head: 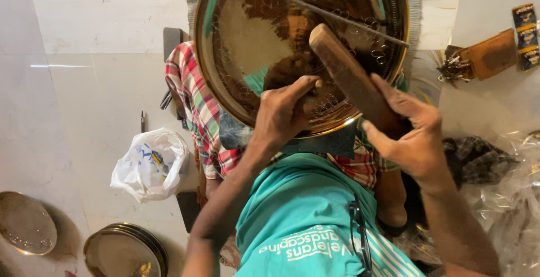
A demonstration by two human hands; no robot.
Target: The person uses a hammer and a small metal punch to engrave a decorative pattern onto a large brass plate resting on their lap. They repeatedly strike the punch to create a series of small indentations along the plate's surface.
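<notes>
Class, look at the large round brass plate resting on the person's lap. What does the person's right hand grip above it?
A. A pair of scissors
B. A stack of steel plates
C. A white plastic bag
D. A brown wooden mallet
D: the right hand closes around the handle of a brown wooden mallet, whose head lies over the large round brass plate, while the left hand pinches a small tool against the plate.

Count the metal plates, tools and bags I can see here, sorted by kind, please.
Large brass plate being worked: 1
Loose metal plate on the floor: 1
Stack of metal plates: 1 stack, number within unclear
Wooden mallet: 1
Small punch tool: 1
White plastic bag: 1
Total: 6
</notes>
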